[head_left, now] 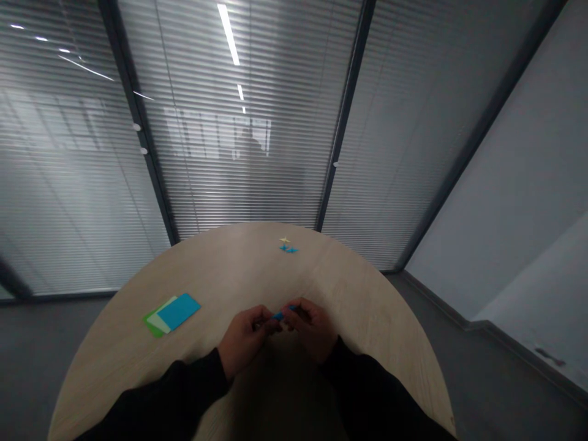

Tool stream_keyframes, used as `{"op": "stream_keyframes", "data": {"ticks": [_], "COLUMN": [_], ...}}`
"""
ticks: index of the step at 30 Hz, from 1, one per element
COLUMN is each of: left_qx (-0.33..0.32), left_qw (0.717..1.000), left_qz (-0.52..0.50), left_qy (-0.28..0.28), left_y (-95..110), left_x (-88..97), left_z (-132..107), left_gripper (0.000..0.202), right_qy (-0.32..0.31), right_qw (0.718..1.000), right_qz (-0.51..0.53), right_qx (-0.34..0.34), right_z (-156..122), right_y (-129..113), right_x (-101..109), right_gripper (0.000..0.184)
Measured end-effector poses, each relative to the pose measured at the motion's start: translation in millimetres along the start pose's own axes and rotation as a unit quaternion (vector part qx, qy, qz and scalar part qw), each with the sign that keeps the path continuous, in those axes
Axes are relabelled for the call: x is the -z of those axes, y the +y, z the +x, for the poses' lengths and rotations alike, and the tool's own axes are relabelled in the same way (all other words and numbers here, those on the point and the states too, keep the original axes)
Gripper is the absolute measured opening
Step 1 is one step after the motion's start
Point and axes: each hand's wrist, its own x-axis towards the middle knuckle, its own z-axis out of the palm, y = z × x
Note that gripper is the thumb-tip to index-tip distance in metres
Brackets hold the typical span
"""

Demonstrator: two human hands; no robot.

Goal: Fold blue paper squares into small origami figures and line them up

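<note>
My left hand (243,337) and my right hand (310,327) meet above the near part of a round wooden table (229,269). Between their fingertips both hands pinch a small piece of blue paper (278,316), mostly hidden by my fingers. To the left of my hands lies a stack of blue, white and green paper sheets (178,312). Near the far edge of the table, a small yellow paper figure (285,240) stands next to a small blue folded paper piece (289,249).
Glass partitions with slatted blinds (243,153) and dark frames stand behind the table. A grey wall (514,184) rises at the right, and a grey floor (46,349) surrounds the table. No other person's hands appear.
</note>
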Motion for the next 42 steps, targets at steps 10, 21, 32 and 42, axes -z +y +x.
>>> {"op": "stream_keyframes", "data": {"ticks": [10, 21, 32, 42], "left_qx": [0.031, 0.040, -0.025, -0.023], "left_qw": [0.998, 0.989, 0.991, 0.994], "left_qz": [-0.049, -0.137, 0.047, 0.012], "left_qy": [-0.001, 0.032, 0.123, 0.111], "left_y": [11.0, 7.5, 12.8, 11.6], "left_x": [0.4, -4.9, -4.2, -4.3], "left_z": [-1.5, -3.1, -6.3, -4.4], "left_gripper": [0.034, 0.029, 0.020, 0.019], "right_qy": [-0.046, -0.048, 0.021, 0.083], "right_qw": [0.999, 0.997, 0.996, 0.977], "right_qz": [0.007, 0.063, 0.078, -0.158], "right_qx": [0.026, 0.012, 0.040, 0.119], "right_z": [-1.7, -3.2, -4.8, -8.4], "right_y": [1.2, 0.4, 3.4, -11.1], "right_x": [1.5, -4.2, -9.2, -3.6], "right_gripper": [0.026, 0.026, 0.025, 0.015]}}
